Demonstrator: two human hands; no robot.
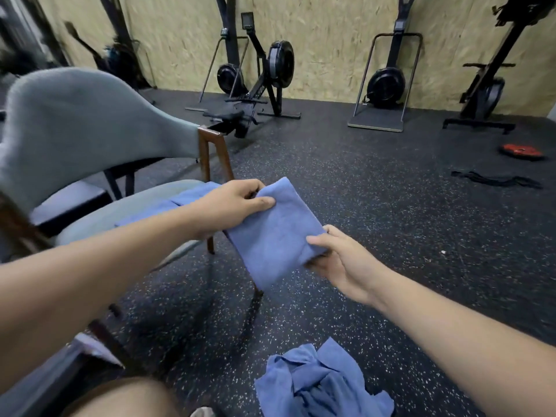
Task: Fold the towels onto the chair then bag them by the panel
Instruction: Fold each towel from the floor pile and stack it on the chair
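Both hands hold a folded blue towel (275, 233) in the air just beside the chair (90, 218): left hand (233, 206) pinches its far end, right hand (337, 260) grips its near corner. More folded towels (168, 206) lie on the seat; a crumpled pile (322, 383) lies on the floor (391, 206).

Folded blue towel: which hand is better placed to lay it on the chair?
Probably the left hand: it grips the towel end nearest the chair; the right hand holds the farther end.
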